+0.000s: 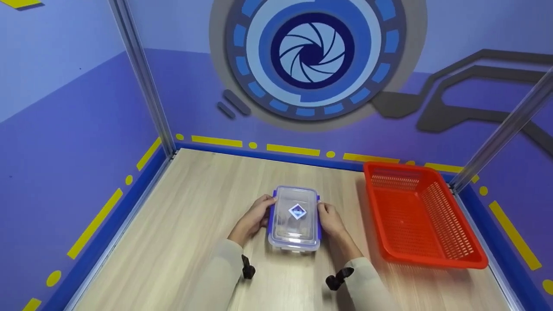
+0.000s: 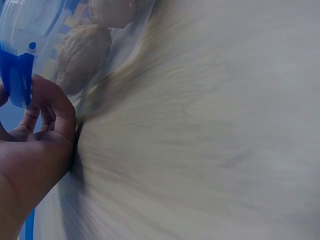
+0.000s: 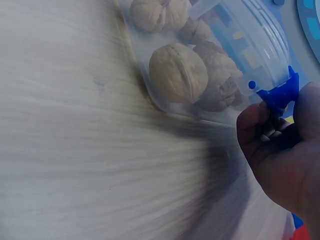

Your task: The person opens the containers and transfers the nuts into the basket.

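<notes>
"What is the left hand [image 1: 255, 216] doing?"

"It is pinching a blue latch [image 2: 18, 75] on the left side of a clear snap-lid container [image 1: 295, 231]. The right hand [image 1: 333, 220] is pinching the opposite latch [image 3: 280, 94]."

"Where is the container sitting?"

"They are holding it about midway between the left and right edges of the desk [image 1: 207, 194]. Walnuts [image 3: 178, 72] are showing through its walls."

"And the red plastic basket [image 1: 406, 235]?"

"That is standing beside the right edge, near the far right corner."
</notes>
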Demonstrator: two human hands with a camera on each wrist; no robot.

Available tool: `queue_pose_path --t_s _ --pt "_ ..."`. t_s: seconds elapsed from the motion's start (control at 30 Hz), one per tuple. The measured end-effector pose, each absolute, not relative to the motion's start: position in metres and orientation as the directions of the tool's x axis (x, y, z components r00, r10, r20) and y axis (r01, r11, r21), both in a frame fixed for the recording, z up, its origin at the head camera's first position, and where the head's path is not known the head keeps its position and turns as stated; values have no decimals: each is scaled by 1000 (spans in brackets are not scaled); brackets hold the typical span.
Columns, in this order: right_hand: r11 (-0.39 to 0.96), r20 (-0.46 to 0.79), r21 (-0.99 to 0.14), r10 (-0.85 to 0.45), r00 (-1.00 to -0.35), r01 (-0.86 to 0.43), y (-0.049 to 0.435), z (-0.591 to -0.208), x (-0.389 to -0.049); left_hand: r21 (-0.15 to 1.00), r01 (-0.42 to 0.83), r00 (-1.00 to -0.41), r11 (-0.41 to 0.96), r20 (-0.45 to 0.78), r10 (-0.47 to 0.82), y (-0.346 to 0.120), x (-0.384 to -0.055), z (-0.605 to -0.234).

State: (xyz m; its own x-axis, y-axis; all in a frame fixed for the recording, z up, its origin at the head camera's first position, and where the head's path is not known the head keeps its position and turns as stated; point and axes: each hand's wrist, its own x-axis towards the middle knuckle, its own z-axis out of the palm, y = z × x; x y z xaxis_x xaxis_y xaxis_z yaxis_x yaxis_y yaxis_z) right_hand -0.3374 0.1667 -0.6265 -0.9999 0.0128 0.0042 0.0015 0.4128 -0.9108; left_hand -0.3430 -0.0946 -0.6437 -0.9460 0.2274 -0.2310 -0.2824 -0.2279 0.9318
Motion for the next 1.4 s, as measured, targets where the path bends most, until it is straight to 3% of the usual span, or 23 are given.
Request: queue_pose_path --t_s 0.7,0.93,1.13,1.3,1.4 --pt "489 86 -864 -88 -992 -118 171 -622 -341 931 -290 -941 -220 -236 243 -97 -344 -638" --pt "391 16 -920 -3 -1000 -16 177 -629 -342 931 -302 -936 -202 -251 245 -94 -347 -635" --pt "285 -29 -958 -18 -999 23 183 -626 -344 933 -296 -940 -203 -247 235 -93 -349 -636" --pt "277 -93 -957 -3 -996 89 184 -621 -336 934 -293 -939 -207 -240 244 -92 -345 -639" --pt "330 -57 -942 12 -998 58 178 -616 -330 933 -294 -938 -208 -240 250 -97 -344 -639"
